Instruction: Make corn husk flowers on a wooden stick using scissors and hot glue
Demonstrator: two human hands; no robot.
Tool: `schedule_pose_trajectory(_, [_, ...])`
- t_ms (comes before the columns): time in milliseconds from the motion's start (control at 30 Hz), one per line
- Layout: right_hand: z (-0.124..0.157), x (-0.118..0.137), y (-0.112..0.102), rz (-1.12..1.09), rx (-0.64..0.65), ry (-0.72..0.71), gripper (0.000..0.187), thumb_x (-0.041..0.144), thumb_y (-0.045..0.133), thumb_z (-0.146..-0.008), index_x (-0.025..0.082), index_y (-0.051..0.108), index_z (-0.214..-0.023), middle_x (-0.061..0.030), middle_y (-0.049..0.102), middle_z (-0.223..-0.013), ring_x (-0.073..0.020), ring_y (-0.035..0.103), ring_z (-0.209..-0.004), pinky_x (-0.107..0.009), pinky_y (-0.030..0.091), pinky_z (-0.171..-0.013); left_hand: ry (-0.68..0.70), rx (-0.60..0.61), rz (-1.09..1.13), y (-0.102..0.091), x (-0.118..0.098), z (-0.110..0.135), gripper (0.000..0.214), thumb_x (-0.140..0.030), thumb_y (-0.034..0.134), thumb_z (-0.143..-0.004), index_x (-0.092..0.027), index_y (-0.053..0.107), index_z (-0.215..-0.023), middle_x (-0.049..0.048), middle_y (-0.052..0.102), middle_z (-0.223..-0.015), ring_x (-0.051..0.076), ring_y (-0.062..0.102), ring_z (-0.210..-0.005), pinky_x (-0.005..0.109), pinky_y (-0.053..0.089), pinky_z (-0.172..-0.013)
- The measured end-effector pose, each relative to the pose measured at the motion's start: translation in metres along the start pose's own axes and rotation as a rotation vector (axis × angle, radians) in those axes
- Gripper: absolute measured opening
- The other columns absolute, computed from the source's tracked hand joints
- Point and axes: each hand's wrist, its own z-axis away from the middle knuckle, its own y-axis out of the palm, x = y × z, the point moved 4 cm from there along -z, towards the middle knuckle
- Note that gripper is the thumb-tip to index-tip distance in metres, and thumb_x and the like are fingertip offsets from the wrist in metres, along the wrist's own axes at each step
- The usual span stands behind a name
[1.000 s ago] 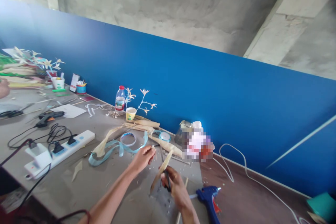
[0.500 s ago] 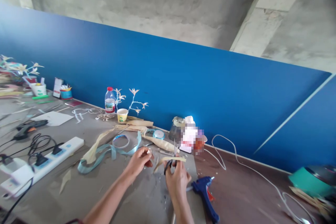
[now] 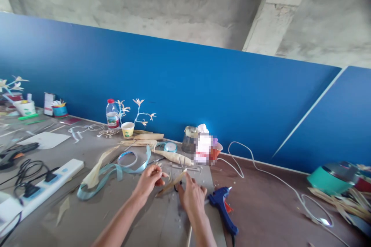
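Observation:
My right hand (image 3: 191, 197) is closed around a pair of scissors (image 3: 182, 161), whose blades point away from me and whose dark handle is mostly hidden by the fingers. A pale strip of dried corn husk (image 3: 171, 185) runs out from the same hand toward the left. Just left of it, my left hand (image 3: 150, 181) is closed in a pinch, with a small pale piece showing at its fingertips, too small to name. Behind the hands lie a rolled pale husk (image 3: 175, 158) and a light blue ribbon (image 3: 143, 167).
A blue glue gun (image 3: 223, 208) rests right of my right hand. To the left are a white power strip (image 3: 69, 171), black cords and a dark glue gun (image 3: 14, 155). A bottle (image 3: 112, 115), a cup with paper-like flowers (image 3: 128, 130) and a glass jar (image 3: 189, 139) line the blue partition.
The view has turned a little to the right. The husk strip now slants down toward my left hand, and my two hands are a little closer together.

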Motion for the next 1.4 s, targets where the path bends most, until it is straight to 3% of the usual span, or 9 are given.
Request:
schedule_pose_trajectory(167, [-0.001, 0.008, -0.003, 0.024, 0.122, -0.037, 0.024, 0.024, 0.046, -0.081, 0.02, 0.066, -0.094, -0.0109, 0.068, -0.088, -0.0226, 0.064, -0.078, -0.03, 0.038, -0.068, 0.032, -0.053, -0.036, -0.003, 0.004, -0.004, 0.024, -0.034, 0.064, -0.06, -0.017, 0.05, -0.071, -0.0071, 0.052, -0.064, 0.006, 0.05, -0.047, 0.021, 0.04, -0.051])
schedule_pose_trajectory(333, [-0.004, 0.007, 0.001, 0.023, 0.111, 0.0, 0.027, 0.022, 0.043, -0.083, 0.017, 0.066, -0.07, -0.009, 0.065, -0.084, -0.0165, 0.062, -0.067, -0.024, 0.037, -0.059, 0.054, -0.014, -0.074, 0.003, 0.007, -0.001, 0.019, -0.032, 0.062, -0.062, -0.018, 0.052, -0.071, -0.0071, 0.049, -0.06, 0.007, 0.046, -0.046, 0.021, 0.036, -0.049])
schedule_pose_trajectory(567, [-0.005, 0.002, 0.007, 0.005, 0.06, -0.032, 0.029, 0.009, 0.037, -0.081, 0.016, 0.062, -0.067, -0.0075, 0.063, -0.079, -0.015, 0.06, -0.065, -0.023, 0.034, -0.055, 0.054, 0.097, -0.143, 0.021, 0.013, 0.007, 0.018, -0.033, 0.062, -0.062, -0.018, 0.053, -0.065, -0.0041, 0.046, -0.054, 0.012, 0.044, -0.047, 0.025, 0.035, -0.049])
schedule_pose_trajectory(767, [-0.006, 0.002, -0.001, 0.018, -0.014, 0.004, 0.025, 0.017, 0.041, -0.082, 0.017, 0.061, -0.067, -0.0085, 0.063, -0.088, -0.0147, 0.059, -0.064, -0.023, 0.033, -0.052, 0.048, 0.084, -0.144, 0.022, 0.011, 0.01, 0.018, -0.034, 0.06, -0.062, -0.018, 0.052, -0.064, -0.0035, 0.046, -0.055, 0.012, 0.043, -0.048, 0.026, 0.034, -0.05])
schedule_pose_trajectory(867, [-0.007, -0.001, 0.0, 0.02, -0.036, 0.019, 0.025, 0.021, 0.043, -0.083, 0.016, 0.06, -0.065, -0.0089, 0.064, -0.082, -0.0161, 0.059, -0.065, -0.024, 0.034, -0.053, 0.037, 0.084, -0.148, 0.022, 0.006, 0.012, 0.02, -0.037, 0.061, -0.062, -0.019, 0.051, -0.065, -0.0038, 0.047, -0.056, 0.012, 0.044, -0.048, 0.025, 0.034, -0.051])
schedule_pose_trajectory(1000, [-0.006, -0.002, 0.007, -0.002, -0.009, -0.009, 0.025, 0.013, 0.039, -0.082, 0.015, 0.059, -0.068, -0.008, 0.063, -0.074, -0.0158, 0.059, -0.063, -0.023, 0.035, -0.054, 0.048, 0.067, -0.161, 0.021, 0.001, 0.013, 0.023, -0.039, 0.061, -0.062, -0.018, 0.052, -0.066, -0.0053, 0.047, -0.054, 0.011, 0.044, -0.048, 0.024, 0.034, -0.051])
schedule_pose_trajectory(1167, [-0.007, -0.001, 0.002, -0.019, -0.093, 0.007, 0.026, 0.012, 0.039, -0.082, 0.016, 0.058, -0.066, -0.0071, 0.06, -0.081, -0.0121, 0.056, -0.056, -0.022, 0.031, -0.049, 0.042, 0.054, -0.147, 0.019, -0.001, 0.011, 0.027, -0.041, 0.063, -0.059, -0.018, 0.052, -0.064, -0.0053, 0.046, -0.054, 0.011, 0.043, -0.048, 0.024, 0.034, -0.051])
schedule_pose_trajectory(1267, [-0.008, 0.0, 0.0, -0.118, -0.146, 0.028, 0.029, 0.024, 0.045, -0.083, 0.018, 0.055, -0.057, -0.004, 0.059, -0.067, -0.0131, 0.054, -0.055, -0.022, 0.031, -0.05, 0.046, 0.057, -0.12, 0.019, 0.0, 0.01, 0.03, -0.044, 0.064, -0.06, -0.018, 0.051, -0.066, -0.0054, 0.046, -0.054, 0.01, 0.043, -0.049, 0.024, 0.034, -0.051])
schedule_pose_trajectory(1400, [-0.006, 0.012, 0.002, -0.422, -0.14, -0.037, 0.034, 0.031, 0.047, -0.082, 0.019, 0.053, -0.05, -0.0017, 0.055, -0.056, -0.0138, 0.051, -0.054, -0.023, 0.037, -0.055, 0.053, 0.031, -0.065, 0.017, 0.005, 0.008, 0.035, -0.049, 0.065, -0.059, -0.018, 0.051, -0.066, -0.0063, 0.044, -0.053, 0.009, 0.041, -0.047, 0.023, 0.033, -0.049])
